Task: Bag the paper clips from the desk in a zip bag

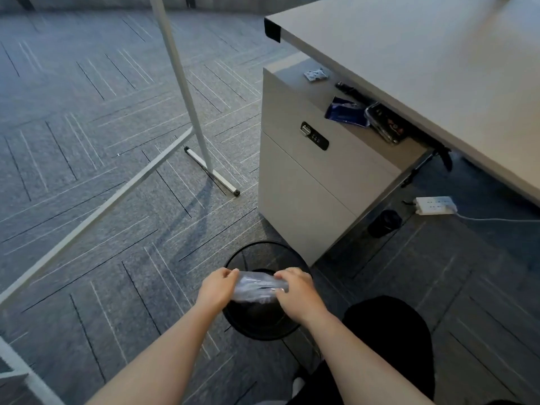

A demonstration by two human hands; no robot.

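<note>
I see both hands over the black mesh bin (264,320) on the carpet. My left hand (216,288) pinches one end of the clear zip bag (257,288); my right hand (296,290) grips the other end. Bag crumpled, stretched between them; contents too blurred to tell. Table (432,68) upper right, pedestal cabinet (304,182) beneath it.

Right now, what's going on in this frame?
A person holds a clear plastic bag with both hands over a black mesh wastebasket on the carpet. The left hand grips one end, the right hand the other. No paper clips can be made out. The desk and drawer cabinet stand beside it.
</note>
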